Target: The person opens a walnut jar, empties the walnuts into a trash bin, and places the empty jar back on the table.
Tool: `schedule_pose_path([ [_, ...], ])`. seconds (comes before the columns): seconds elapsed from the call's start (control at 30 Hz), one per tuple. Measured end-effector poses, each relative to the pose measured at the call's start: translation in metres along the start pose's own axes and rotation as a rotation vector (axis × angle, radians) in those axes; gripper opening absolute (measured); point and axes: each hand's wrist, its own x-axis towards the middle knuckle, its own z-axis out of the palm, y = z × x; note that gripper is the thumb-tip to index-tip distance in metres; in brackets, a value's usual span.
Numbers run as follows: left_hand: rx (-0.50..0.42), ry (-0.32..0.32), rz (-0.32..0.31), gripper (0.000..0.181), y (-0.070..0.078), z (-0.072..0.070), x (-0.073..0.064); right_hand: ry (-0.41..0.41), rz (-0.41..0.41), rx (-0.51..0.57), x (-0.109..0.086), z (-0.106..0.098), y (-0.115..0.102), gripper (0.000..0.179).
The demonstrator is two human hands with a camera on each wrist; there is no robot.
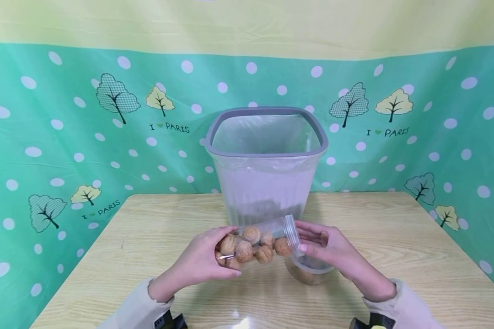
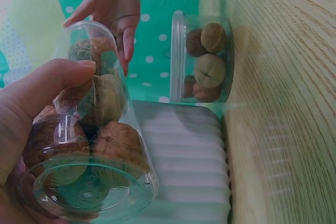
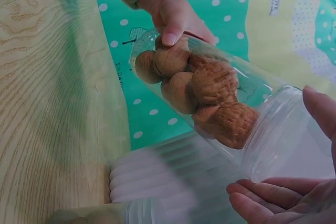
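On the patterned cloth behind the table, we read "I PARIS", a small heart standing between the words and trees printed above them. In the right wrist view we also make out "LOVE" on a small printed panel; its finer lettering is too small to read. We see the clear, round plastic jar held aloft before the pale, grey-rimmed bin, lying nearly sideways, its ridged mouth end to the right and slightly raised. Rough brown walnuts show through its wall. The left hand grips the jar around its base end. The right hand has its fingers extended and spread about the mouth; we cannot tell whether they touch. Below it, a second jar, also containing walnuts, stands upright on the table.
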Motion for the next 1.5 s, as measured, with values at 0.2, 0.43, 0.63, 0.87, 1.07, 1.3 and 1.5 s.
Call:
schedule_pose_path([
  [0.2, 0.007, -0.005, -0.005, 0.083, 0.0, 0.0, 0.0, -0.025, -0.018, 0.031, 0.0, -0.001, 0.001, 0.06],
  [0.43, 0.006, -0.003, -0.002, 0.083, 0.001, -0.001, -0.001, -0.026, -0.049, 0.045, -0.001, -0.002, 0.004, 0.061],
  [0.63, -0.009, 0.003, 0.016, 0.081, 0.002, -0.002, -0.001, -0.058, -0.1, 0.07, -0.001, -0.004, 0.006, 0.065],
  [0.87, -0.043, -0.006, 0.018, 0.079, 0.0, -0.002, 0.0, -0.121, -0.116, 0.113, 0.0, -0.007, 0.007, 0.072],
  [1.07, -0.058, -0.011, 0.018, 0.077, -0.001, -0.003, 0.0, -0.182, -0.173, 0.159, 0.001, -0.01, 0.007, 0.075],
  [1.3, -0.049, 0.004, 0.016, 0.081, 0.0, -0.004, -0.002, -0.215, -0.248, 0.178, 0.003, -0.01, 0.009, 0.075],
  [1.5, -0.024, 0.015, 0.023, 0.082, 0.0, -0.003, -0.001, -0.109, -0.154, 0.06, -0.001, -0.005, 0.003, 0.065],
])
